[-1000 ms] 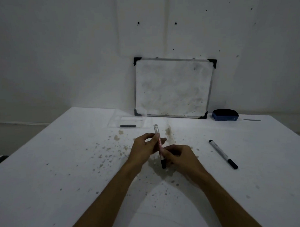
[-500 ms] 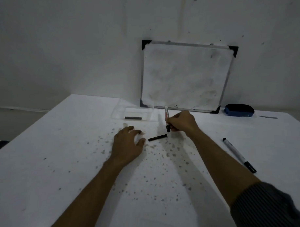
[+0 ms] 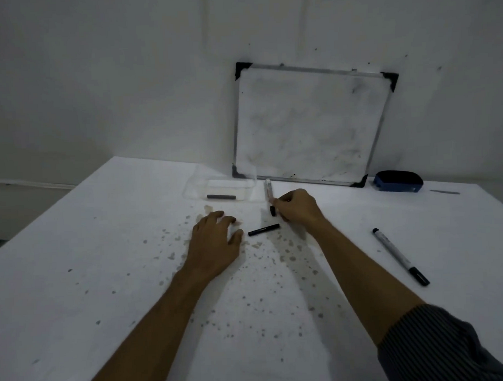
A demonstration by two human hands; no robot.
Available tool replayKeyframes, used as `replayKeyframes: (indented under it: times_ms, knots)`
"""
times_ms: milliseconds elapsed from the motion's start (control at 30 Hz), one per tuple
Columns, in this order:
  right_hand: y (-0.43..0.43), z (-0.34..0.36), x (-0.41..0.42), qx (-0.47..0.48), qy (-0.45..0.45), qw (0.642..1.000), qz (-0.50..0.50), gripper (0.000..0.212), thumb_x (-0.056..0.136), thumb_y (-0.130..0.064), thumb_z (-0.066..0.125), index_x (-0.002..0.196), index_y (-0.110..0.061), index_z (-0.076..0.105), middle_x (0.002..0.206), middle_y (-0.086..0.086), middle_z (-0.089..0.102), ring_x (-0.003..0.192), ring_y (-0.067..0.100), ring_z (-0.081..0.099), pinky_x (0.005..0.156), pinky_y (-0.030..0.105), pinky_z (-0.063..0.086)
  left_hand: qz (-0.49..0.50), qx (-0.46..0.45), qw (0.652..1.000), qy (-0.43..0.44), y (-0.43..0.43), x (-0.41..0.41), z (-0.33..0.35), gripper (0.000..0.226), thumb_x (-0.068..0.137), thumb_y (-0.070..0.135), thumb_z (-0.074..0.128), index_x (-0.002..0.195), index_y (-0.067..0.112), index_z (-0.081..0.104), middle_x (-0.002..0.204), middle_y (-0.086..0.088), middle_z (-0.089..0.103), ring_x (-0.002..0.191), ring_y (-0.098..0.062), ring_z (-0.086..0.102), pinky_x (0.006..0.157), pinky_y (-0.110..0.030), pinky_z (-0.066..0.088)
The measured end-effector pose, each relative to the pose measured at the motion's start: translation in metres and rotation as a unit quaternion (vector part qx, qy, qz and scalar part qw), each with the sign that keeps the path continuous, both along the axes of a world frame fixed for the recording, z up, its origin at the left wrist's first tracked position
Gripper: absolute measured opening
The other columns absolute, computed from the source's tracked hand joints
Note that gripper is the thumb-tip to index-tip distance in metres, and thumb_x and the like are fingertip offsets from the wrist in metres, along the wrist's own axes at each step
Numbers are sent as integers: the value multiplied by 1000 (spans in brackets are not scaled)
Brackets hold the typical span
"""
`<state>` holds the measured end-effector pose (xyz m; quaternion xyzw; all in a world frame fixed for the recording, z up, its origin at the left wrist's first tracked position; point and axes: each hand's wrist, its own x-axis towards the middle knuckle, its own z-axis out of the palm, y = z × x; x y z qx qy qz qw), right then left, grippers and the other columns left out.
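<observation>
Right hand [image 3: 298, 207] grips the white marker pen [image 3: 269, 194] above the stained white table [image 3: 104, 252]; left hand [image 3: 215, 245] rests flat, fingers spread, beside what looks like a loose black cap [image 3: 263, 229].

No text can be read. The marker [image 3: 268, 190] gripped in the right hand [image 3: 298, 208] has dark print along its white barrel, too blurred to make out. The second marker [image 3: 395, 252], lying on the tabletop [image 3: 104, 252], also carries small print that is too small to read. The whiteboard [image 3: 308, 125] shows only grey smudges.
</observation>
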<state>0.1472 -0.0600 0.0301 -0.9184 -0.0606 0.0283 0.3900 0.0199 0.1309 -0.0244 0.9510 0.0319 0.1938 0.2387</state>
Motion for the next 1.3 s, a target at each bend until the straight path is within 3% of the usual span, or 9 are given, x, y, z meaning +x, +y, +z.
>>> replayKeyframes:
  times_ms: [167,400,500,733,900,1033,1100,1167,1300]
  knots:
    - [-53,-9,-50,-9,-50,997,54,29,95,-36,65,117,-19,72,98,-5,68,90,10,62,78,20,44,-71,11,993,-92,-26,-11,13,28,98,25,66,123,11,69,121,-10,67,107,-29,63,94,-42,49]
    - [-148,-10,-86,-118,-163,977,-68,28,94,-27,68,118,-13,70,112,9,67,95,20,63,84,30,50,-262,-27,965,5,-119,-17,14,41,103,43,55,138,23,59,142,2,59,129,-16,53,109,-31,43]
    - [-177,-14,-95,-183,-193,952,-152,34,93,-30,67,122,-11,68,120,13,65,109,28,59,95,40,47,-259,-6,965,31,-147,-17,2,52,105,49,51,147,20,55,155,2,51,142,-17,44,120,-38,33]
    - [-192,-27,-100,-238,-143,937,-214,34,98,-38,58,115,-11,70,110,11,66,102,28,60,87,40,49,-251,4,968,17,-143,-18,-5,46,105,44,53,145,22,58,156,5,52,143,-13,45,121,-32,30]
    - [-177,-20,-110,13,-117,990,-78,27,99,-42,60,113,-21,69,99,-4,71,84,12,67,70,24,53,-216,-158,963,28,-139,-20,5,45,101,61,49,142,42,53,135,24,63,119,9,58,98,-25,53]
    - [-148,-12,-128,218,-51,974,18,26,96,-46,64,110,-26,72,80,-6,76,68,5,72,57,23,54,-199,-344,918,11,-136,-24,19,52,95,71,49,141,47,56,122,24,71,104,-1,71,85,-24,61]
    - [-136,-11,-134,304,-17,952,35,29,94,-46,67,114,-25,73,92,-7,78,83,7,74,70,24,58,-217,-357,908,27,-133,-26,24,54,94,72,49,137,42,63,121,22,73,105,-2,71,87,-24,58]
    - [-123,-13,-134,346,7,938,32,32,92,-47,68,117,-27,74,106,-10,78,95,2,72,79,21,55,-241,-353,903,49,-130,-29,24,49,96,71,50,131,43,67,118,20,76,106,-3,72,82,-17,57]
    - [-123,-18,-133,341,6,939,28,32,92,-45,68,114,-24,76,95,-14,78,78,-9,67,64,11,51,-257,-380,886,63,-136,-31,25,32,98,62,58,116,43,76,110,12,81,104,-7,75,82,-16,58]
